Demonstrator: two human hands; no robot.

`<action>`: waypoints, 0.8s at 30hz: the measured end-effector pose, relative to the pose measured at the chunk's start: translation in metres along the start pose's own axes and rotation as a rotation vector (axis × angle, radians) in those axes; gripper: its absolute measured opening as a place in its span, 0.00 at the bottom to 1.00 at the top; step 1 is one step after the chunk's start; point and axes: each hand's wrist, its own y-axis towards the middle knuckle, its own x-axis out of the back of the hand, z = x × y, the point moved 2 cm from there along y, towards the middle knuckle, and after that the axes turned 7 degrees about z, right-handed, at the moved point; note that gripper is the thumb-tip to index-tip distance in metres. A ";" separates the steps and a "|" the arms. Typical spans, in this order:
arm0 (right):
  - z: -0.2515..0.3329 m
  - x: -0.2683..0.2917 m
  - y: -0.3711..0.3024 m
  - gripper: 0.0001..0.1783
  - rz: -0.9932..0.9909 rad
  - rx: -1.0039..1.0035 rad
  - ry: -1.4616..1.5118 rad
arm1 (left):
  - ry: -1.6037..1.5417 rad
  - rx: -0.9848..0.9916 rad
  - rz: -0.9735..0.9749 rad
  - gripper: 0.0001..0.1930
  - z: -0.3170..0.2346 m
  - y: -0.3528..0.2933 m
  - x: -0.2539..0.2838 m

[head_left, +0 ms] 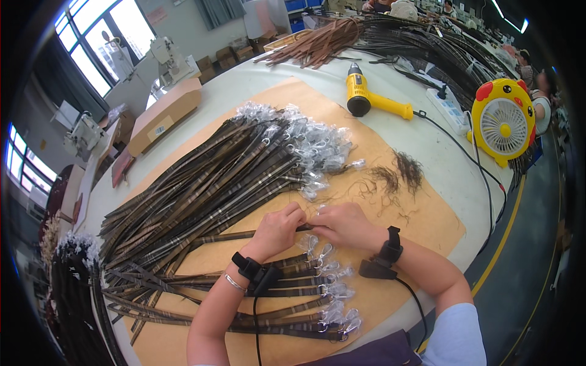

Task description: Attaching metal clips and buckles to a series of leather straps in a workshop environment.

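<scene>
My left hand (276, 229) and my right hand (343, 223) are close together over the brown paper (421, 235). Both are closed on the end part of one dark patterned strap (227, 237), pinched between the fingertips. The rest of that strap runs off to the left. Just beyond my hands lies a thick pile of similar straps (201, 168), their metal clasps wrapped in clear plastic (314, 146). Nearer to me, several more straps (293, 314) are spread out, with plastic-wrapped clasps (334, 311) at their right ends. My fingers hide the exact spot being gripped.
Loose thread scraps (408, 172) lie right of the pile. A yellow heat gun (379, 105), a power strip (448, 110) and a yellow fan (504, 125) stand farther right, with cords. Brown straps (317, 44) lie at the back; a carton (165, 116) is at left.
</scene>
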 end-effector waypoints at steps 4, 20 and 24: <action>-0.002 -0.001 -0.001 0.09 -0.004 0.010 0.066 | -0.029 0.011 -0.013 0.04 0.001 0.000 -0.001; -0.006 0.005 -0.003 0.17 -0.210 -0.194 0.169 | -0.011 0.306 0.047 0.15 -0.006 -0.021 0.017; -0.004 0.010 -0.008 0.16 -0.093 -0.266 0.111 | 0.129 0.216 0.070 0.10 -0.013 -0.027 0.013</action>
